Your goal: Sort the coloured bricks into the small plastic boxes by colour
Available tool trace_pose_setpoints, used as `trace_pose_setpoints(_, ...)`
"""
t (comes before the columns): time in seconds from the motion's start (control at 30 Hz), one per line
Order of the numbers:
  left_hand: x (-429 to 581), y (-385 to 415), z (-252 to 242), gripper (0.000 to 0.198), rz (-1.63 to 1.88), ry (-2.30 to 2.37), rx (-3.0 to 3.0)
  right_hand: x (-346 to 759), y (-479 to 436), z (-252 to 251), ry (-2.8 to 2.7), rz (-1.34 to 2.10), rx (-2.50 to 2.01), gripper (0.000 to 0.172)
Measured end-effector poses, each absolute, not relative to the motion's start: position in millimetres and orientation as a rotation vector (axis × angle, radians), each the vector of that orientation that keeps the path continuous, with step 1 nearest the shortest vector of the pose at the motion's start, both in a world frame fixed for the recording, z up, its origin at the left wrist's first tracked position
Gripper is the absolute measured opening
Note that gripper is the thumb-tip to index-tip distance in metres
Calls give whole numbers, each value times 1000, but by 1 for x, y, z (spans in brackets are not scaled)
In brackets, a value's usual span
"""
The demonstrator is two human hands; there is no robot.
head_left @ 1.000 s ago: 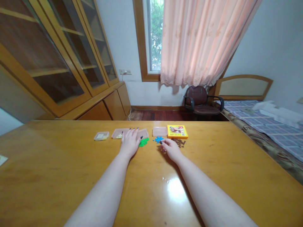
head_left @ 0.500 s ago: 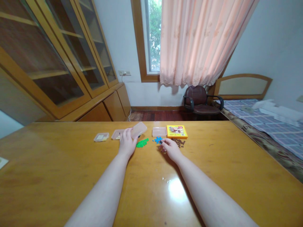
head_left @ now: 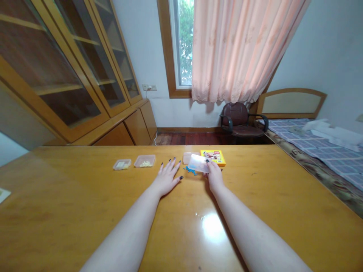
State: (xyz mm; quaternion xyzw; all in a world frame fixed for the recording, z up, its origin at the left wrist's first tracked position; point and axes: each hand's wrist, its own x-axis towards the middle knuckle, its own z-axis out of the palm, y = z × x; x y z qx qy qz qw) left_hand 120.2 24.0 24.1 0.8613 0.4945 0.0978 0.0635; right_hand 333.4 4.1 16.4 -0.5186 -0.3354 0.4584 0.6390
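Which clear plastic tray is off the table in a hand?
The clear plastic tray gripped in the right hand, tilted beside the blue pieces; the other trays lie flat on the table.

Four plastic trays [head_left: 144, 161], one yellow box [head_left: 213, 157]

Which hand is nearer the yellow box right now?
Right hand is nearer, just in front of the yellow box, holding a clear plastic lid. The left hand lies flat on the table, farther off to the box's left.
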Motion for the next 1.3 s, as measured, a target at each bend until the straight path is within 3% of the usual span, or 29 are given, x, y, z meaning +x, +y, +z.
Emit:
trace_pose_setpoints(0.37, 124, 26, 13, 61, 146, 1503, 2628, 333, 5, 15, -727, 1056, -1172, 26)
trace_pose_setpoints(0.87, 169, -79, 13, 77, 129, 1188, 2668, 332, 5, 13, -694, 1045, -1120, 27)
trace_pose_setpoints(1.03, 161, -75, 16, 76, 398, 1148, 2583, 335, 7, 12, -683, 1040, -1150, 26)
trace_pose_setpoints(1.17, 159, -55, 13, 64, 863, 1270, 2374, 334, 7, 14, -713, 1056, -1115, 26)
trace_pose_setpoints(1.3, 157, -20, 17, 65, 1209, 1286, 2272, 328, 0, 20, -815, 1133, -1025, 35)
